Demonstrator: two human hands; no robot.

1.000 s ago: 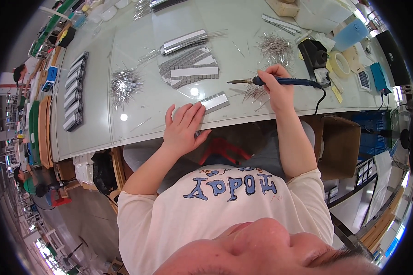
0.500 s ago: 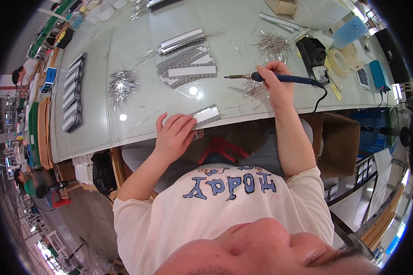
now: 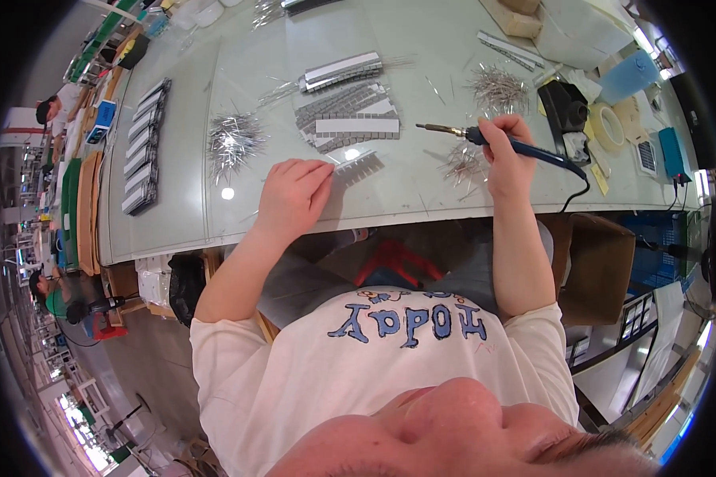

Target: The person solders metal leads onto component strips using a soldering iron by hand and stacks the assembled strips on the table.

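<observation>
A soldering iron with a dark blue handle and thin metal tip is gripped in my right hand. It lies nearly level above the table, tip pointing left. My left hand is closed, thumb and fingers pinching the left end of a grey segmented strip. The strip looks tilted up off the table, and a shadow lies below it. Just beyond it is a fanned pile of similar grey and white strips. The iron's tip and the held strip are apart.
Thin metal wires are heaped at left and right. Bundled strips lie farther back, and stacked strips at far left. A black stand, tape roll and blue bottle stand at right. The iron's cord hangs near the table edge.
My left hand has moved away from the table edge toward the pile and closed on the strip, which has tilted up. The right hand still holds the iron. The whole view has shifted slightly.
</observation>
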